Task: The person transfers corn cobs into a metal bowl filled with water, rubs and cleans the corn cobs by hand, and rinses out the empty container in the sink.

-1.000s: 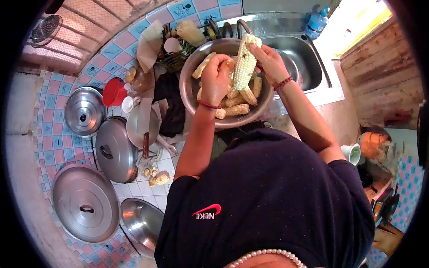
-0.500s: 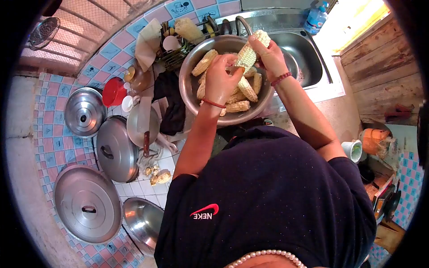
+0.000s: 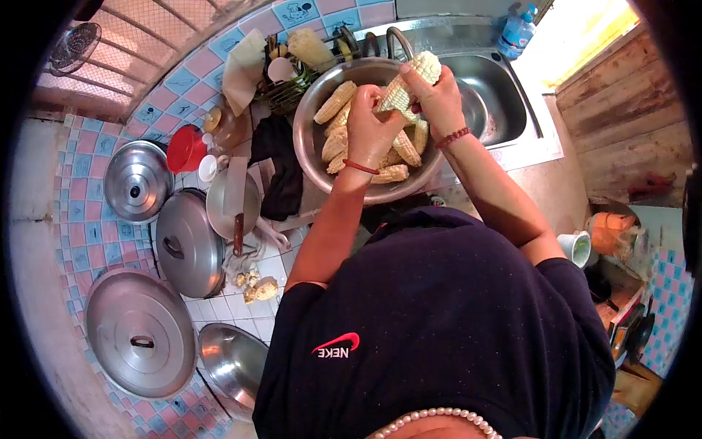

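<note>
Drawn closer, left hand [image 3: 371,130] and right hand [image 3: 442,104] clasp a corn cob [image 3: 395,95], tip crossing the bowl rim [image 3: 299,132] toward the sink [image 3: 508,106].

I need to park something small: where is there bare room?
A patch of white tile lies bare between the corn pieces and steel bowl. The right part of the sink, beside the corn-filled basin, looks bare too. It is crowded around the lids and knife.

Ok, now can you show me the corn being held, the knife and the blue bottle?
Held corn [image 3: 426,68]: head view, on its upper end.
Knife [image 3: 235,192]: head view, on its blade.
Blue bottle [image 3: 516,36]: head view, on its side.
</note>
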The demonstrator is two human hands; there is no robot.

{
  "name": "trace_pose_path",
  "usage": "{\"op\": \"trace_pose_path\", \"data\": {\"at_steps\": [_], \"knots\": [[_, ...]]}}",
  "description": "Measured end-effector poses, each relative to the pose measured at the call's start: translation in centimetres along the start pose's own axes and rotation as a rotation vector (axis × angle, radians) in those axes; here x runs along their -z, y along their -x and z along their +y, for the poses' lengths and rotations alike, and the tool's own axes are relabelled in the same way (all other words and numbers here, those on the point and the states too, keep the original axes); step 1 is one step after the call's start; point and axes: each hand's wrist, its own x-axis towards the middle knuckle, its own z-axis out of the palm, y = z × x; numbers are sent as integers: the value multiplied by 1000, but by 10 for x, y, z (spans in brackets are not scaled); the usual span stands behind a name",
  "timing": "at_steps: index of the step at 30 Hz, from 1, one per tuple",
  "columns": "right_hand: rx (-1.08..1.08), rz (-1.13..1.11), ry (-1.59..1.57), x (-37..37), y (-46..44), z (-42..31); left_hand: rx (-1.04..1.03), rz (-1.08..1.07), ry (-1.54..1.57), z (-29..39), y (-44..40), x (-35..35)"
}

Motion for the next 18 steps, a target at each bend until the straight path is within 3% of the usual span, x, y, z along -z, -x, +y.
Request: {"op": "trace_pose_path", "data": {"at_steps": [5, 8, 11, 14, 18], "knots": [[47, 14, 37, -1, 4, -3, 55, 20, 262, -3, 3, -1], [89, 36, 92, 1, -2, 14, 29, 69, 183, -2, 3, -1], [125, 63, 131, 1, -4, 24, 192, 52, 207, 2, 3, 3], [74, 46, 48, 1, -4, 27, 49, 117, -59, -10, -5, 14], [-110, -55, -258, 3, 4, 16, 119, 214, 300, -22, -10, 24]]}}
